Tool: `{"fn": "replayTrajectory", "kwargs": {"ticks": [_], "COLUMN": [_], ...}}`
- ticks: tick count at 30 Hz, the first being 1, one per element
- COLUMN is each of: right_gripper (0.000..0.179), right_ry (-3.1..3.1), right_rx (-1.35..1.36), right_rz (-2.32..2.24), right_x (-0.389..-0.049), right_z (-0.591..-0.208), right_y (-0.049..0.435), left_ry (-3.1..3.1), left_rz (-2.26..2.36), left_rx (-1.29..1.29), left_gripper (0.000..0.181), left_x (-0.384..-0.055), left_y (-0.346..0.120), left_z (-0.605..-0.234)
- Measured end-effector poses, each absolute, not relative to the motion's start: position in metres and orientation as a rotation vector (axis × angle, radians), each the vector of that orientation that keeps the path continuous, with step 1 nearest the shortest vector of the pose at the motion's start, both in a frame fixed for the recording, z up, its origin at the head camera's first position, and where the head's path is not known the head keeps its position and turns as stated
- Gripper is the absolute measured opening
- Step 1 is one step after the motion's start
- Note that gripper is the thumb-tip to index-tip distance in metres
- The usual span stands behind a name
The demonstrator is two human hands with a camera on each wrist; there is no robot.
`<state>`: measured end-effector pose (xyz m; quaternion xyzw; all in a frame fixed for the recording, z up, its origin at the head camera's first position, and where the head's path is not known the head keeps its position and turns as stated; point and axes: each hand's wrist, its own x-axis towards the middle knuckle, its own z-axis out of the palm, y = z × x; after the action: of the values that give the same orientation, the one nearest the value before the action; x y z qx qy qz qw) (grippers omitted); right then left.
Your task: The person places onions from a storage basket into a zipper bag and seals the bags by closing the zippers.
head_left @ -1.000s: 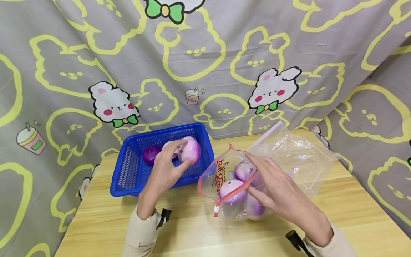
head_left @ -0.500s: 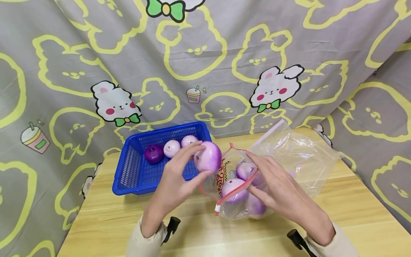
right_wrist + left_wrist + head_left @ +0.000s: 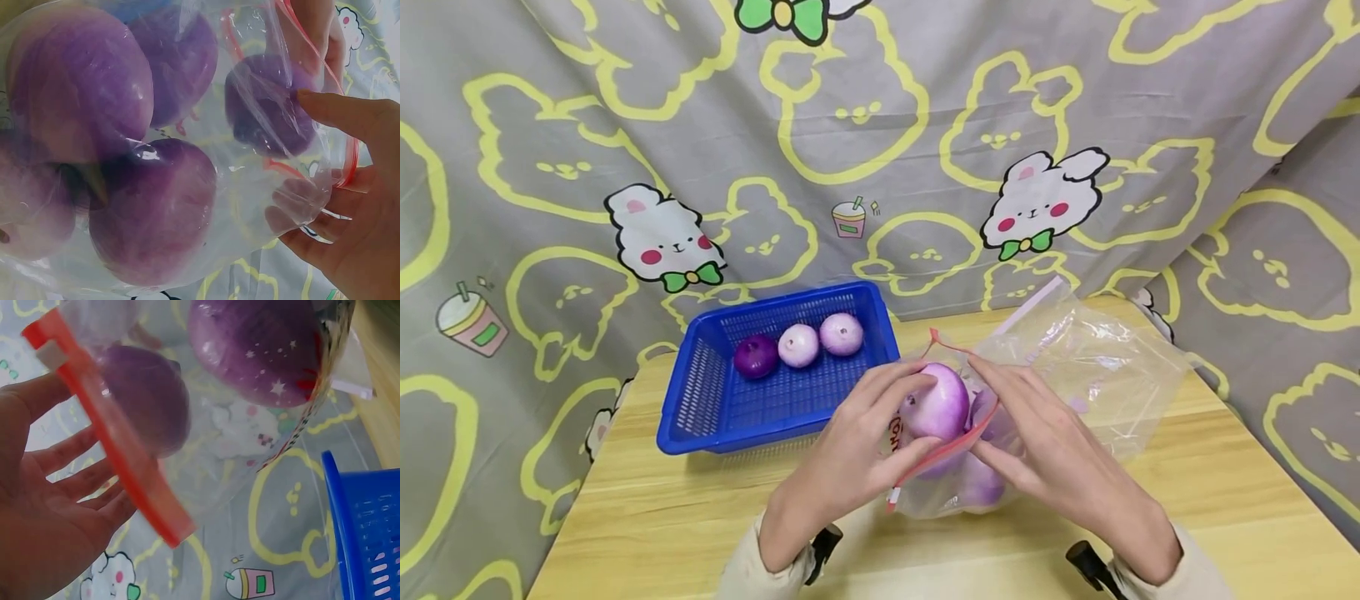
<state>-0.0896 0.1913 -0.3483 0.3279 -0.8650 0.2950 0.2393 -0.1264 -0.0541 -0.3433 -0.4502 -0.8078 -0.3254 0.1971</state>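
My left hand (image 3: 850,454) grips a purple-and-white onion (image 3: 946,404) by its sides, in the mouth of a clear zip bag (image 3: 951,498). Red edging and a white slider mark the bag's opening. My right hand (image 3: 1063,454) holds the far side of that opening, thumb and fingers spread along the red edge. Seen in the right wrist view, several onions (image 3: 156,209) lie deeper in the bag, while the gripped onion (image 3: 272,106) is nearer the opening. The left wrist view shows the red zip strip (image 3: 119,450) in front of my fingers.
A blue perforated basket (image 3: 775,404) stands at the back left with three onions: a dark purple onion (image 3: 756,357) and two paler ones (image 3: 798,345). Another clear plastic bag (image 3: 1112,367) with a lilac strip lies flat at the right. A patterned curtain (image 3: 917,100) hangs behind the wooden table (image 3: 647,517).
My left hand has lifted the onion out of the basket and carried it right, into the bag's opening. My right hand has stayed nearly still at the bag's edge.
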Motion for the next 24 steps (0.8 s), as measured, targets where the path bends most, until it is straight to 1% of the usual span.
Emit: {"fn": "replayTrajectory", "kwargs": {"ticks": [6,12,18,24], "right_gripper": [0.071,0.073,0.072,0.073], "right_ry": [-2.350,-2.337,-2.271,-2.282], "right_rx": [0.902,0.863,0.843,0.834], "right_rz": [0.790,0.772,0.775,0.823], "right_x": [-0.089,-0.090,-0.092,-0.097], "right_z": [-0.347,-0.347,-0.346,-0.347], "right_y": [0.189,0.193,0.198,0.202], "left_ry": [-2.269,-2.237,-2.258,-2.348], "left_rz": [-0.830,-0.882,-0.933,-0.889], "left_rx": [-1.257,-1.229,-1.094,-0.914], "left_gripper": [0.049,0.048,0.043,0.039], "left_x": [-0.126,-0.127,-0.124,-0.124], "left_y": [-0.052,-0.059,-0.073,-0.086], "left_z": [-0.345,-0.338,-0.328,-0.323]}}
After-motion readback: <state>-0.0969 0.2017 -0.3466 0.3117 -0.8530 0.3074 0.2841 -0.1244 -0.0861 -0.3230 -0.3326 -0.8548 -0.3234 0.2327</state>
